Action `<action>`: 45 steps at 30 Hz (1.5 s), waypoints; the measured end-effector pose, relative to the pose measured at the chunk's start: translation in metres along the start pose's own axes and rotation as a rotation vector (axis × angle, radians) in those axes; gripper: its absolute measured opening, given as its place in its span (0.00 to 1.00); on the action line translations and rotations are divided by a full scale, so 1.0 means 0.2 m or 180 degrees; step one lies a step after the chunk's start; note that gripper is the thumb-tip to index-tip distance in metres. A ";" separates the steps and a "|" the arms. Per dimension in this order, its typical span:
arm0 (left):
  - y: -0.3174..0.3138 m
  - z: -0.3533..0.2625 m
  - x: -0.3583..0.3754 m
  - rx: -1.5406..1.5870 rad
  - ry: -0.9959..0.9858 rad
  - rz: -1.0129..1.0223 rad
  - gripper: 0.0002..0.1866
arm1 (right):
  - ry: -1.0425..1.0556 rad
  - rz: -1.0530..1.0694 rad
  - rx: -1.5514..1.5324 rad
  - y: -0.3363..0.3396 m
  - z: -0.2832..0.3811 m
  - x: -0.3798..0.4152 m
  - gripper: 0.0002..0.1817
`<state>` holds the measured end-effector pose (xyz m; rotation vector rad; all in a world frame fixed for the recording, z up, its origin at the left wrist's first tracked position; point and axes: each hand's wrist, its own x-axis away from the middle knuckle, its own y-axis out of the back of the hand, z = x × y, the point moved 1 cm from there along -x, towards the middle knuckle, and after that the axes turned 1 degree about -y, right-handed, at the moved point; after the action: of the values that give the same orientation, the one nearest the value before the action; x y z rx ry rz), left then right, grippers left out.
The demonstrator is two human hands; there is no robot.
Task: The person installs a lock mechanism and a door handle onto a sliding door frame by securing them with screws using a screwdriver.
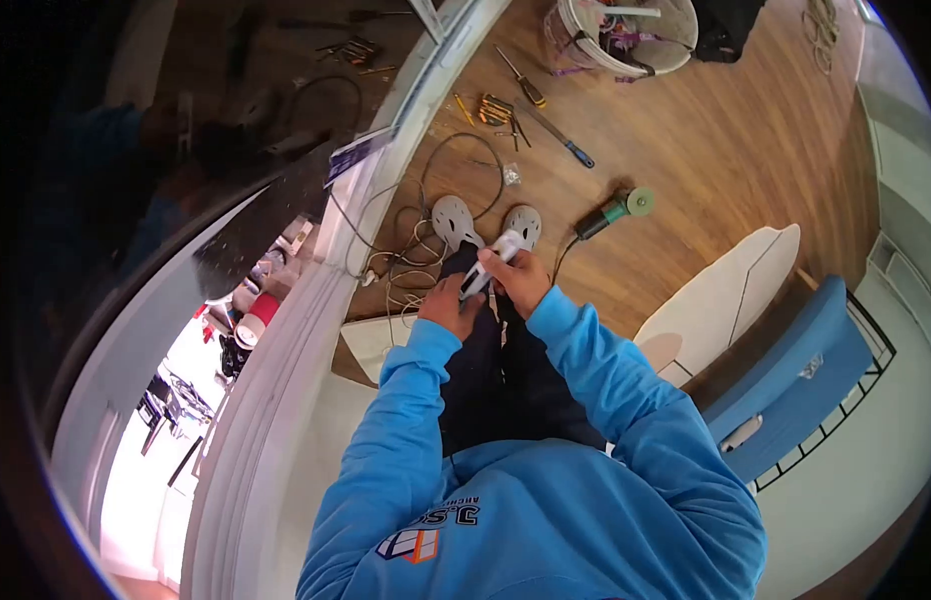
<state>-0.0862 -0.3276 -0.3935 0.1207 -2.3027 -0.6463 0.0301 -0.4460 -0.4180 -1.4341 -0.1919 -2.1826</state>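
My left hand [452,305] and my right hand [519,280] meet in front of my legs. Between them is a slim white-and-grey piece [477,279] with a dark stripe, whose kind I cannot make out. The right hand's fingers are closed round its upper part, near a whitish end [508,243] over my shoe. Fingers of the left hand are bent against its lower end. Below the hands, on the wood floor, lie loops of pale cable [411,270] and a dark cord [426,180].
An angle grinder [611,212] with a green disc lies ahead. Beyond it are a blue-handled tool [576,150], a screwdriver [526,85], a bit set [497,108] and a white bucket [676,55]. A door frame [276,390] runs along the left; a blue cushioned seat [786,385] stands right.
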 end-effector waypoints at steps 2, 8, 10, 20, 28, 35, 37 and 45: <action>-0.04 0.11 -0.02 -0.0043 0.0182 0.0209 0.24 | 0.0130 0.0230 -0.0189 0.01 0.02 -0.04 0.22; 0.11 0.17 0.04 0.1574 0.1398 0.0816 0.17 | 0.1413 -0.0786 0.1469 0.15 0.05 -0.17 0.19; 0.22 0.13 -0.04 0.1658 0.1514 0.1373 0.16 | 0.1939 -0.0395 0.2341 0.07 0.26 -0.04 0.22; 0.49 0.18 -0.14 0.4299 0.1217 0.0959 0.42 | 0.2585 0.2138 0.3125 -0.04 0.33 -0.26 0.18; 0.48 -0.34 0.22 0.2638 -0.0135 -0.1583 0.26 | 0.2834 0.1499 0.2857 -0.21 0.69 0.38 0.18; 0.94 -0.86 0.64 0.1416 -0.0716 -0.1849 0.16 | 0.3843 0.1151 0.2619 -0.49 1.28 1.15 0.17; 1.04 -0.90 0.73 0.1320 -0.0925 -0.2047 0.16 | 0.4121 0.1104 0.2647 -0.57 1.33 1.31 0.16; 1.37 -0.88 0.91 0.1235 -0.1811 -0.2915 0.18 | 0.5586 0.0833 0.3063 -0.94 1.48 1.70 0.13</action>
<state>-0.0717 -0.2119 -0.0396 1.3868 -2.8479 -0.7069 0.0746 -0.2866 0.0414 0.9888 -0.2774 -1.8476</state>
